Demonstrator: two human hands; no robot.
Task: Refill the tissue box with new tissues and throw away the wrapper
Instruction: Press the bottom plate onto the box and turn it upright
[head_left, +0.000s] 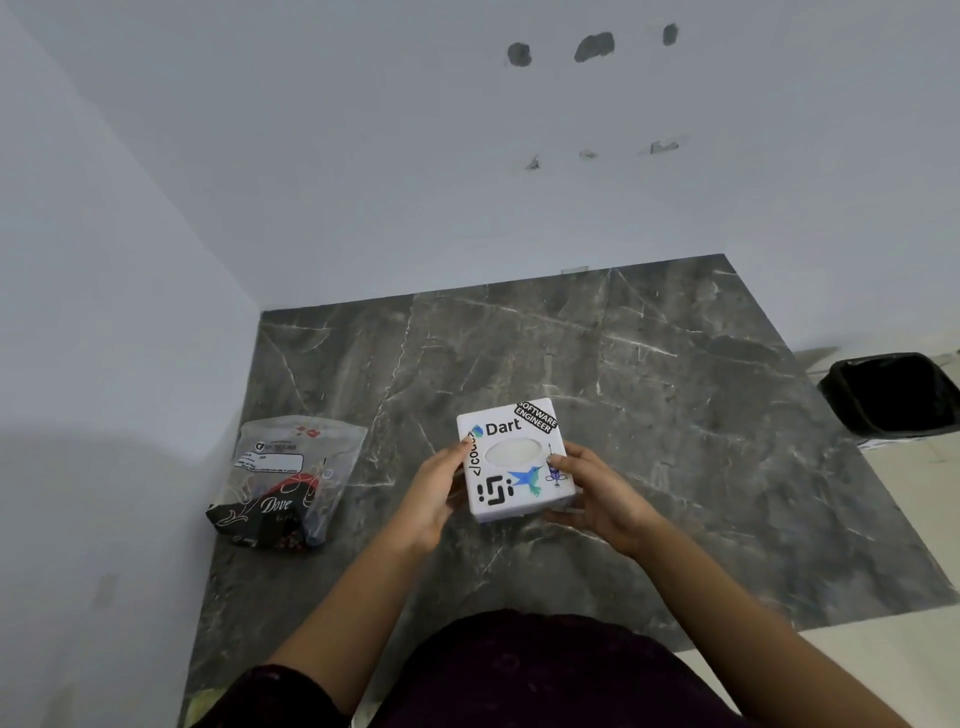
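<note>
Left hand (435, 486) and right hand (597, 488) clasp the stickered white square tissue box (514, 460), fingers curled round opposite sides (likely to open it); the clear printed plastic tissue pack (285, 483) waits left.

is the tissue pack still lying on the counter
Yes, the tissue pack lies on the counter, apart from both hands on the tissue box.

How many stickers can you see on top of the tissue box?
5 on the tissue box: Dart top left, Software Engineer top right corner, a bird and a black logo along the bottom, and a code tag under the left hand.
</note>
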